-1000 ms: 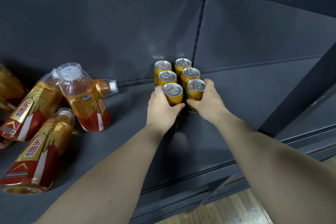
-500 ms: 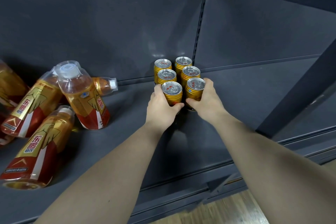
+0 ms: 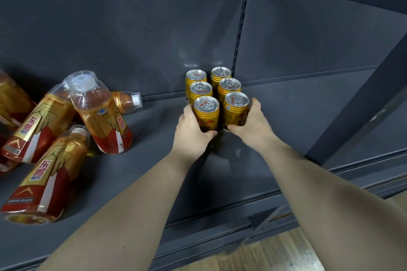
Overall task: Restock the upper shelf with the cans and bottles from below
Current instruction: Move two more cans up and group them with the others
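The grey metal shelf (image 3: 154, 160) fills most of my view, with its dark back panel (image 3: 110, 28) rising toward twelve o'clock and a slotted upright (image 3: 241, 28) splitting that panel just right of centre. A heavy slanted post (image 3: 363, 99) crosses at three o'clock, and a strip of wooden floor (image 3: 275, 253) shows at five o'clock below the shelf's edge. At nine o'clock a heap of amber bottles (image 3: 46, 174) with red and gold labels lies on the shelf, most of them on their sides; one tilted bottle (image 3: 99, 116) leans on the others with its clear cap toward me. Well apart from that heap, at the centre, six gold cans stand upright in two rows of three, packed close together and running back to the panel. My left hand (image 3: 191, 132) is wrapped round the front left can (image 3: 206, 112), thumb across its lower front. My right hand (image 3: 253, 125) grips the front right can (image 3: 235, 108) the same way from its outer side. I cannot tell whether these two cans are resting on the shelf or just lifted.
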Demonstrator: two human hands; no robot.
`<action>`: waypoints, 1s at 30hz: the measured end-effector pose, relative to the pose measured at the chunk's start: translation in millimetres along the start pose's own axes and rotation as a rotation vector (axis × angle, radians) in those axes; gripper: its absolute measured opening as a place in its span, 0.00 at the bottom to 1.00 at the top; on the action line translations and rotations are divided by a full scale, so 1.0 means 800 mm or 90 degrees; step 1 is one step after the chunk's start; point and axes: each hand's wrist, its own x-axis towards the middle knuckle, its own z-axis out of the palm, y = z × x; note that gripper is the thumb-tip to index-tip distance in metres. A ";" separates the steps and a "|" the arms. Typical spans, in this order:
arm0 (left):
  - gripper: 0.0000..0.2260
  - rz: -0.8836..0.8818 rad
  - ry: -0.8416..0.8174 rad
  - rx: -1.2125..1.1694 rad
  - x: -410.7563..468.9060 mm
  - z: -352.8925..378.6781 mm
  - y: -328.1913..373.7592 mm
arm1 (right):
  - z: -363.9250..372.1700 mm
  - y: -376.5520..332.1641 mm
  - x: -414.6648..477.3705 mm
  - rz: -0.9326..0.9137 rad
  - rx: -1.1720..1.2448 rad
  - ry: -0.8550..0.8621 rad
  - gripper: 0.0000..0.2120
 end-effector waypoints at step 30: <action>0.36 0.017 0.053 0.014 0.000 0.004 0.007 | 0.007 -0.013 -0.004 -0.019 0.014 0.056 0.36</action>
